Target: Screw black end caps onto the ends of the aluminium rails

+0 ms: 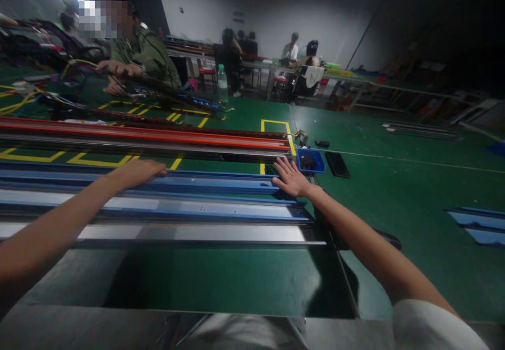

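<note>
Long blue metal rails [205, 184] lie across the green table in front of me, with silver rails [189, 232] nearer and red and orange rails [158, 134] farther back. My left hand [138, 171] rests palm down on the far blue rail, fingers stretched along it. My right hand [291, 177] lies flat with spread fingers on the right end of the same blue rail. Neither hand holds anything.
A small blue bin [311, 160] and a black phone [337, 164] sit just right of my right hand. A person in a green jacket [148, 55] works at the far left among cables. More people sit at tables [292, 50] in the back. Blue rail pieces [479, 223] lie at the right edge.
</note>
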Demonstrator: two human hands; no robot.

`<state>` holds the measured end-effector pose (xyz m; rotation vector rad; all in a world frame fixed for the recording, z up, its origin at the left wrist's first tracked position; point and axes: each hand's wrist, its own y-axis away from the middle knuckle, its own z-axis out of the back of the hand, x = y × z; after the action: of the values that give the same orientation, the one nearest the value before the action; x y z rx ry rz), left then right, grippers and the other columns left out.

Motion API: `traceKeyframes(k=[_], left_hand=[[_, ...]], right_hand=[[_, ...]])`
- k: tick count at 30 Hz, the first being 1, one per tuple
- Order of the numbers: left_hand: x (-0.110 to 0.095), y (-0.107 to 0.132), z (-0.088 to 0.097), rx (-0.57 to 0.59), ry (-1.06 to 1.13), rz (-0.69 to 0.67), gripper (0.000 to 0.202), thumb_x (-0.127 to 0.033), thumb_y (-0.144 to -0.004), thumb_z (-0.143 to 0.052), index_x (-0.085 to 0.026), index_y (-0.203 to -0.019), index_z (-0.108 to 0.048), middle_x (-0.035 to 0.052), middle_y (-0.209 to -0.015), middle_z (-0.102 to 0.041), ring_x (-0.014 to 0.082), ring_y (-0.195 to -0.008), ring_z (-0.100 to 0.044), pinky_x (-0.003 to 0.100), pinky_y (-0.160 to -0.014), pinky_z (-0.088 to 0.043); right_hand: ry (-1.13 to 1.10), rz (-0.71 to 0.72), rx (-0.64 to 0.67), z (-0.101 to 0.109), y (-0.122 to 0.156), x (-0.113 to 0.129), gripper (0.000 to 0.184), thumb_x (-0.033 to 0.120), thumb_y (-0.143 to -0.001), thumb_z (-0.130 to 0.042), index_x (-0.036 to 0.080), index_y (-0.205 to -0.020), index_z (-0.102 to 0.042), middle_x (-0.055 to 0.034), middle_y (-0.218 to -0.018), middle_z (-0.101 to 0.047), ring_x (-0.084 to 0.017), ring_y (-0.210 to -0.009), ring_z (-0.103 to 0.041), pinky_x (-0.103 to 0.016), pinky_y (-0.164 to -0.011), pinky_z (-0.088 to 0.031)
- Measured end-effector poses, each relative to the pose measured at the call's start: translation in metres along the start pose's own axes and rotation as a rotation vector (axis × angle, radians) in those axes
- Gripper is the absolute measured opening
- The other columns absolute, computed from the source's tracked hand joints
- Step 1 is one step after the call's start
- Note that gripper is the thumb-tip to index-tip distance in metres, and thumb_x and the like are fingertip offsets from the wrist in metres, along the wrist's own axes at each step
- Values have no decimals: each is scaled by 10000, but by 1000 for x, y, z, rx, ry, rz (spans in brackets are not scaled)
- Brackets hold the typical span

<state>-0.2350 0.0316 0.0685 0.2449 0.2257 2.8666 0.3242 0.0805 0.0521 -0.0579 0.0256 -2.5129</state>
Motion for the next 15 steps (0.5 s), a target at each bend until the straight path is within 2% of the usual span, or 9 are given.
traceKeyframes(k=[6, 15], left_hand=[[-3, -6, 6, 58, -56, 1, 280, -229, -994, -420, -216, -1080, -686, 106, -1306, -720, 259, -1130, -695, 304, -850, -519], [5, -15, 1, 49, -73, -4, 324, -302, -1022, -398, -218, -1126, -693, 106, -1305, -718, 248, -1120, -693, 299, -835, -524]], right_hand=[[6, -10, -10, -1, -9, -5, 764, 596, -1063, -300, 102, -1645, -283, -148, -1720, -160, -334, -1601, -49, -579, -1286, -108], [21, -18, -27, -4, -20, -11, 787, 590, -1062, -306, 58, -1640, -275, -156, -1723, -141, -344, -1601, -34, -552, -1293, -96]])
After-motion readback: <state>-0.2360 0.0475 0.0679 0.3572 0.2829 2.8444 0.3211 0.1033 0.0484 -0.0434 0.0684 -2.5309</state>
